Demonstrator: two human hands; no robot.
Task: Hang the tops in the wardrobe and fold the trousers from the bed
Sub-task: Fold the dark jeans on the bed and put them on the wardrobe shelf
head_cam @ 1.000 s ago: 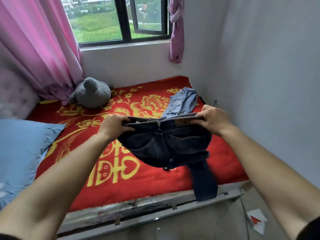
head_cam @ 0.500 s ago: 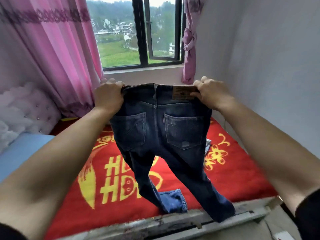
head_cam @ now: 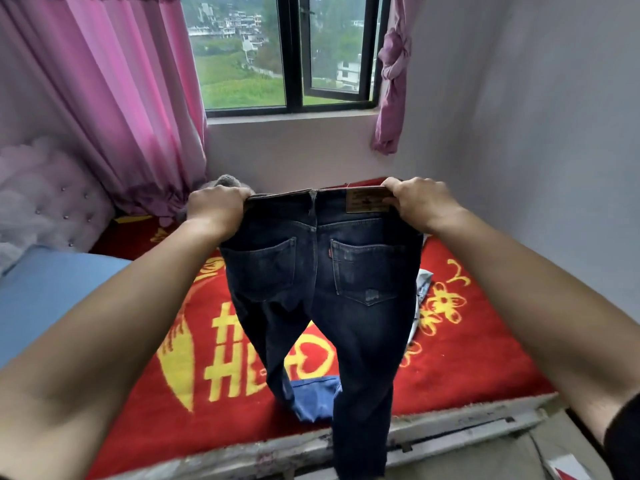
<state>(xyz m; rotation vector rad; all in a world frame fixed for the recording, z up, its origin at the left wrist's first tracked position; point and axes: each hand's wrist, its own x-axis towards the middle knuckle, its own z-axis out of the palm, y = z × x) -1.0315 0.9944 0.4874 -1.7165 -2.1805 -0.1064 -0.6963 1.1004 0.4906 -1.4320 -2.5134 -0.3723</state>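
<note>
One red blanket (head_cam: pixel 478 358) with yellow patterns covers the bed (head_cam: pixel 467 422). Above it a pair of dark jeans (head_cam: pixel 322 289) hangs upright, back pockets toward the camera, one leg falling past the bed's near edge. The left hand (head_cam: pixel 216 209) and right hand (head_cam: pixel 420 202) each clamp a waistband corner, fingers curled over it, beside a tan patch (head_cam: pixel 367 199).

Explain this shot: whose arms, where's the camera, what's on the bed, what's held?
No machine: a person works bare-handed, and the one camera sits on their head, looking forward and down. The left hand and right hand each grip an end of the waistband of dark blue denim jeans, held up, back pockets toward the camera, legs hanging down. Underneath lie a red blanket with yellow patterns, a light blue pillow at left, and a grey plush toy partly hidden behind the left hand.
</note>
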